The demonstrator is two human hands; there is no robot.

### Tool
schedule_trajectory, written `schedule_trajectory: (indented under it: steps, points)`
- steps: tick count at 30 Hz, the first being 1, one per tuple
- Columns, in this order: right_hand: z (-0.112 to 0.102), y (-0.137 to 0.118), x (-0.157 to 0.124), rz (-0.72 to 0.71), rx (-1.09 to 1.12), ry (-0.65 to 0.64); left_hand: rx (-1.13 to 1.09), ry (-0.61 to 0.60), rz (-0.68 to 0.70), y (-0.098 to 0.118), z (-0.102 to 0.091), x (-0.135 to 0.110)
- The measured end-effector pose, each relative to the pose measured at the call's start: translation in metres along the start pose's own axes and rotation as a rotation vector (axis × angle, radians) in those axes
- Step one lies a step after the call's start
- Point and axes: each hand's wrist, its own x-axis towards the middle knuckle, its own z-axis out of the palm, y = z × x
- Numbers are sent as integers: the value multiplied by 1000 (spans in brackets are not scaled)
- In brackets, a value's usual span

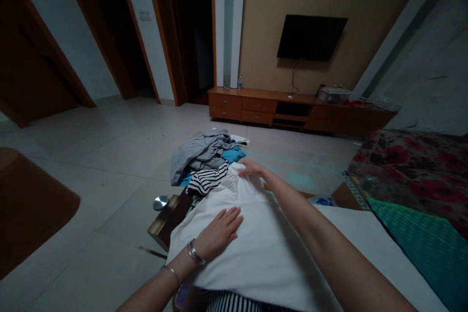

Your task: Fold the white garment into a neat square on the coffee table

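The left hand lies flat and open, fingers together, pressing on the white garment spread over the counter. The right hand reaches to the garment's far edge and touches it there, fingers bent slightly, just beside a striped cloth and grey clothes.

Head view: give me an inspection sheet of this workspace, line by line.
Surface: low wooden table, mostly covered by cloth.
Things in hand: white garment spread flat; left hand pressed palm down on it, right hand at its far edge.
Clutter: striped garment, grey garment and blue cloth piled beyond.
Hands: both open, flat on cloth.
Cables: one hanging below the wall TV.
Surroundings: tiled floor, TV cabinet, floral cover at right.
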Motion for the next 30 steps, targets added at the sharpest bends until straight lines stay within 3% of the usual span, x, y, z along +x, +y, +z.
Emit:
schedule_trajectory:
  steps: [4,7,11,14,19,22,24,27,30]
  points:
    - [-18,2,-6,83,46,-112,18,3,-12,-4,3,-2]
    - [-30,-4,-17,96,112,-127,16,-3,-7,-4,3,-1]
    - [-39,-28,-41,-8,279,-126,32,-8,-23,-3,5,0]
    - [-38,-54,-69,-137,276,-142,56,-5,-36,-2,6,2]
    - [-9,-83,-147,-319,-109,-175,-21,60,-44,4,3,3]
    - [26,-79,-199,-369,-421,-180,-141,61,-103,4,1,-3]
    - [50,-69,-230,-318,-545,-189,-187,19,-154,3,0,-7]
    - [74,-56,-264,-205,-559,-147,-191,-64,-199,1,-4,-11]
    - [73,-48,-281,-178,-437,-72,-155,-144,-225,1,-7,-14]
